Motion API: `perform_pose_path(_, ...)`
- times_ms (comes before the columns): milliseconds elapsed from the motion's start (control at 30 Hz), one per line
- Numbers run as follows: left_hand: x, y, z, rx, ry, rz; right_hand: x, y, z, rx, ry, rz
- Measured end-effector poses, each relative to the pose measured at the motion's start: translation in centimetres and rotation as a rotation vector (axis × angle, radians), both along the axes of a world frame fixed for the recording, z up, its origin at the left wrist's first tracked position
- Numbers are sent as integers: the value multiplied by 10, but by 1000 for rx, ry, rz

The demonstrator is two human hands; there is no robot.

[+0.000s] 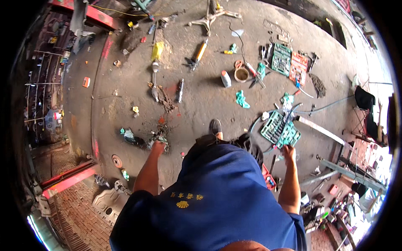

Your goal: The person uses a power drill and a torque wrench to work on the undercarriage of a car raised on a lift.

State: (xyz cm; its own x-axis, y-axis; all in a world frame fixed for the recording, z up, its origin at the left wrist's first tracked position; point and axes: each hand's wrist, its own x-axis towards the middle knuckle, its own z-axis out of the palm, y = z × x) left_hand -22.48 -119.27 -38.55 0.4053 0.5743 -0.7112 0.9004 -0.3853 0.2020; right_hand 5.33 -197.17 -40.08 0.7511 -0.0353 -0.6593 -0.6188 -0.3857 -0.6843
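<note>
My left hand [158, 147] is lowered on the left side, its fingers closed at a dark, greasy, greyish lump [161, 137]; what exactly they grip is hidden. To its left a dark part with a pale end [130, 136] lies on the floor. My right hand [288, 151] hangs beside the lower edge of an open green socket-tool case [277, 127]. Its fingers are small and partly hidden, so I cannot make out whether they hold anything. Crumpled green gloves [287, 99] lie just above that case.
Farther out are a drive shaft [155, 79], a yellow shock absorber [200, 53], a brown pot [241, 75], a spray can [225, 78] and a second tool case [281, 57]. A grey metal arm [320, 130] stretches across on the right. Red lift beams [71, 178] stand at left.
</note>
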Motion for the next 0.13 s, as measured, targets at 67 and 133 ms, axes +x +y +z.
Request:
perform_pose_path(67, -14, 23, -6, -70, 60, 317, 38, 31, 20, -150, -1, 117)
perform_pose_path(133, -23, 12, -21, -139, 116, 483, 63, 48, 29, -206, -43, 173)
